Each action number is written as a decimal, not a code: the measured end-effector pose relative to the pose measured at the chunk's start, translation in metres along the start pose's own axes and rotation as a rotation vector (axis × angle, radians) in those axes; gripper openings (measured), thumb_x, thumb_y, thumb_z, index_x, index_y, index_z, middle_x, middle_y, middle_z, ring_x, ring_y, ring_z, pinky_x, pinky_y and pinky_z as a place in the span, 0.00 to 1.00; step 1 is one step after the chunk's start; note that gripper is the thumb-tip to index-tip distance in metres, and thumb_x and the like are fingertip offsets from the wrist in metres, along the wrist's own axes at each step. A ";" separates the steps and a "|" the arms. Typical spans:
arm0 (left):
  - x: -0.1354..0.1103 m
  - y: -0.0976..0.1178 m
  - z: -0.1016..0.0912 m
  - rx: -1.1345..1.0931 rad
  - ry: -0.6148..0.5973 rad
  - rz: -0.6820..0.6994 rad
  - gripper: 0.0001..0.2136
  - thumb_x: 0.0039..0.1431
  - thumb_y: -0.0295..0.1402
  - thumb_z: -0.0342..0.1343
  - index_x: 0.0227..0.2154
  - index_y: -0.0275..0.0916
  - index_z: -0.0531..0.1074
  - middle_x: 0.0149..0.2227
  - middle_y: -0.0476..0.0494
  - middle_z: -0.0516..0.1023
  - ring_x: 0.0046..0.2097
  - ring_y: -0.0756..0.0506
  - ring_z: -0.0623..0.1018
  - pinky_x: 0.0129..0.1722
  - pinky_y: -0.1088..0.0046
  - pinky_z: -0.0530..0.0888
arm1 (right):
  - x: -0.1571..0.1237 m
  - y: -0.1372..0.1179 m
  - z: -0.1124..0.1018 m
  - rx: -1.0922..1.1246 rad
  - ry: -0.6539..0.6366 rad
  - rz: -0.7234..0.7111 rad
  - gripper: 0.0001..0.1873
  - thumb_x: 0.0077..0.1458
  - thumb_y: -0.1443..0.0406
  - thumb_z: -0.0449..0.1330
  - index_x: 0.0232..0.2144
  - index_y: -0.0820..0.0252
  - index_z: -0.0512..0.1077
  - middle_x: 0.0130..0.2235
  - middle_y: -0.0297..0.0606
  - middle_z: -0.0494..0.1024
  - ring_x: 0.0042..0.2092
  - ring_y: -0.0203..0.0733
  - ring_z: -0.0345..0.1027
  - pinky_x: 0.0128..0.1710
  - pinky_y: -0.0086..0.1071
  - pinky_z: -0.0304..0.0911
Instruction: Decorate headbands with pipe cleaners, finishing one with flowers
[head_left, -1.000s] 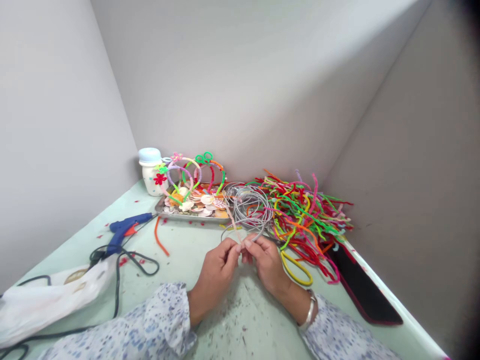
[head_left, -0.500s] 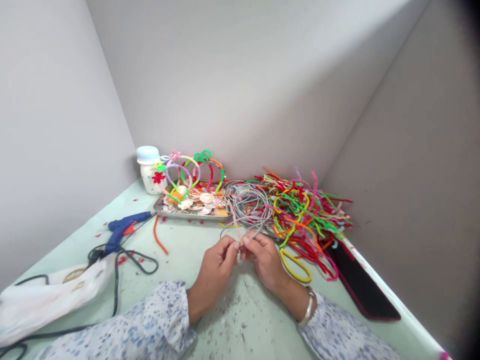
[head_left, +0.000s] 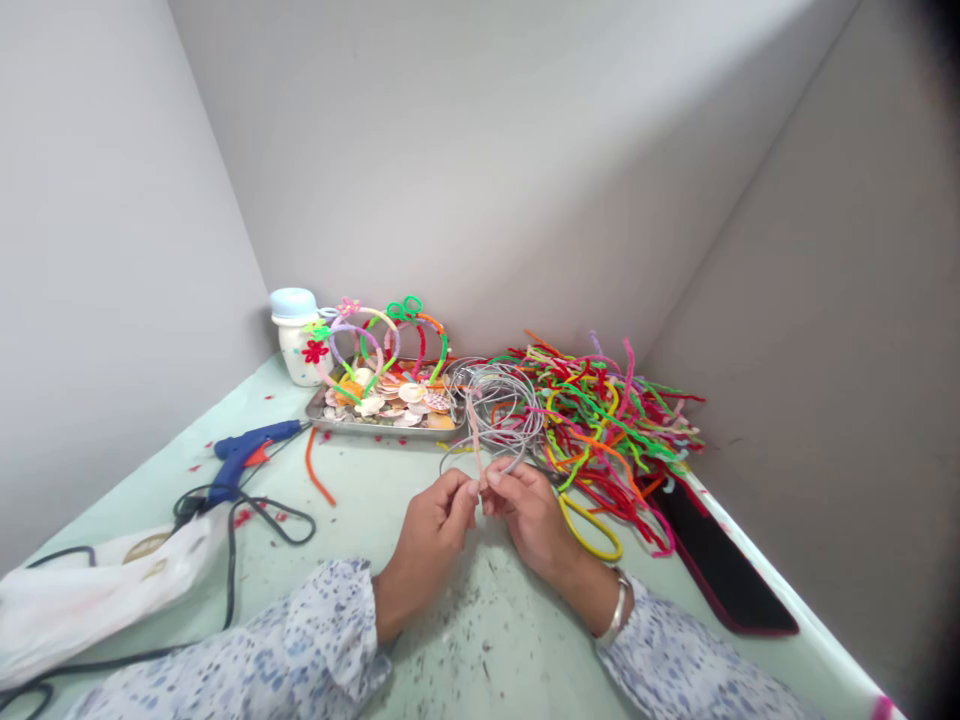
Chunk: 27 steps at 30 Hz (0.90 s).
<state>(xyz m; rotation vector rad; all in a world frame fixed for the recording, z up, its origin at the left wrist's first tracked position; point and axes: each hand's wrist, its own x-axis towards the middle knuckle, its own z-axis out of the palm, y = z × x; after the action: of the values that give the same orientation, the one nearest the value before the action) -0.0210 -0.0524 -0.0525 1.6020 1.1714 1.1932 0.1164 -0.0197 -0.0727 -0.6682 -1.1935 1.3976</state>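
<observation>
One pink strip, its end hidden between left hand and right hand

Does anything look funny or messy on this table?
Yes, one orange pipe cleaner lies alone on the table, away from the big colourful pile. Little red scraps are also scattered near the blue glue gun.

hands: 2 | glue gun: 1 | steel tray: 1 | phone: 1
</observation>
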 end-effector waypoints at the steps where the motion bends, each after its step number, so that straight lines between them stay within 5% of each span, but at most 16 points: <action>1: 0.000 0.000 0.000 -0.008 -0.005 -0.002 0.15 0.62 0.40 0.45 0.24 0.37 0.65 0.20 0.54 0.62 0.23 0.52 0.63 0.25 0.77 0.60 | 0.000 0.000 0.000 0.000 0.000 0.003 0.07 0.55 0.64 0.58 0.27 0.60 0.71 0.22 0.31 0.70 0.25 0.35 0.61 0.28 0.30 0.57; 27: 0.000 0.001 0.000 -0.036 0.002 -0.012 0.15 0.62 0.40 0.45 0.23 0.38 0.64 0.20 0.54 0.63 0.22 0.52 0.63 0.24 0.77 0.61 | 0.002 0.001 0.001 0.071 -0.023 0.131 0.09 0.54 0.62 0.56 0.26 0.62 0.71 0.22 0.31 0.70 0.22 0.32 0.63 0.21 0.25 0.53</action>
<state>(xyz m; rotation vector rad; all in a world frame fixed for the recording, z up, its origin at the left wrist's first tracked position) -0.0212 -0.0532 -0.0513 1.5655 1.1529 1.2017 0.1145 -0.0180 -0.0732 -0.6920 -1.1285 1.5535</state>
